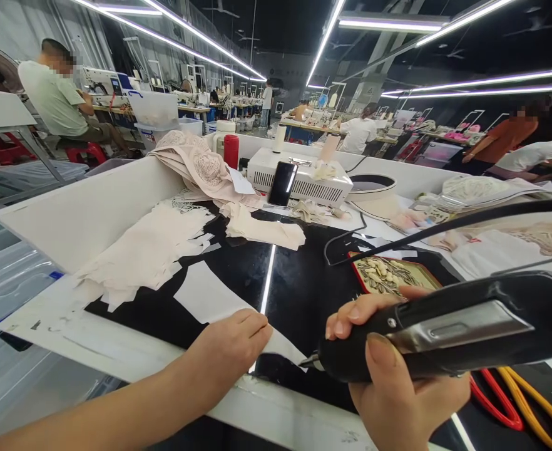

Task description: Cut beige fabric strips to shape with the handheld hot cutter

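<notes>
My right hand point(398, 382) is wrapped round a black glue gun point(468, 326) with a silver lever and a cable at its back. The gun's pointed metal nozzle reaches the lower right edge of a white curved fabric piece point(210, 291), which lies on the black glossy tabletop. My left hand point(236, 344) pinches that piece with closed fingers near its front edge and covers part of it. To the left is a pile of cream fabric pieces point(149, 244). One more cream piece point(266, 232) lies beyond the white one.
A red-edged tray point(357, 272) of seeds sits behind the gun. Red-handled and orange-handled tools point(496, 398) lie at lower right. At the back stand a phone point(283, 183), a white vented box point(299, 169) and lace fabric point(196, 160). Other people sit at machines farther off.
</notes>
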A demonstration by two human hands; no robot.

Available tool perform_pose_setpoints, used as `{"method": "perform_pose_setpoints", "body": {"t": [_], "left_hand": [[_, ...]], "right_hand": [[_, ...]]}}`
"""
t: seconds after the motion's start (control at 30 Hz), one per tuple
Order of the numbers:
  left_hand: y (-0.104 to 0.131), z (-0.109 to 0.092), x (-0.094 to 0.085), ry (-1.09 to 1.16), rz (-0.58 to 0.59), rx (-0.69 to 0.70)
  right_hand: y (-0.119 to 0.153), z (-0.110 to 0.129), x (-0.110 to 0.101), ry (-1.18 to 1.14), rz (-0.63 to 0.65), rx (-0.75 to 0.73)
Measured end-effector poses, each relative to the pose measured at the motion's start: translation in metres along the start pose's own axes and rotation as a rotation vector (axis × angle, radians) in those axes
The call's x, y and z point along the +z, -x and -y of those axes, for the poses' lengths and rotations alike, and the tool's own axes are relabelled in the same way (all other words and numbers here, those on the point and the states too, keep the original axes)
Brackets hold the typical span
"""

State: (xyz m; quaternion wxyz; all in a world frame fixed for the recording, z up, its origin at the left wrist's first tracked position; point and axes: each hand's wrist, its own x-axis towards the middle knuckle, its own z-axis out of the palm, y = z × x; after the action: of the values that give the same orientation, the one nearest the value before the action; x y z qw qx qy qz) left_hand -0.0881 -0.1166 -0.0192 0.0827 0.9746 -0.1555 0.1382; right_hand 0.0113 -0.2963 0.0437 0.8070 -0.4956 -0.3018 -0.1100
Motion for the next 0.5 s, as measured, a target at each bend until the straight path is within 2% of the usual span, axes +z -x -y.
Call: {"method": "perform_pose_setpoints", "body": {"t": [0.13, 0.27, 0.5], "left_hand": [[0.0, -0.005, 0.003, -0.092, -0.023, 0.006], [0.002, -0.018, 0.007, -0.206, -0.099, 0.0], [0.009, -0.036, 0.012, -0.223, -0.116, -0.012]], "right_hand": [[0.003, 0.002, 0.002, 0.003, 0.001, 0.009], [0.005, 0.002, 0.003, -0.009, 0.016, 0.007], [0.006, 0.003, 0.004, -0.011, 0.015, 0.023]]}}
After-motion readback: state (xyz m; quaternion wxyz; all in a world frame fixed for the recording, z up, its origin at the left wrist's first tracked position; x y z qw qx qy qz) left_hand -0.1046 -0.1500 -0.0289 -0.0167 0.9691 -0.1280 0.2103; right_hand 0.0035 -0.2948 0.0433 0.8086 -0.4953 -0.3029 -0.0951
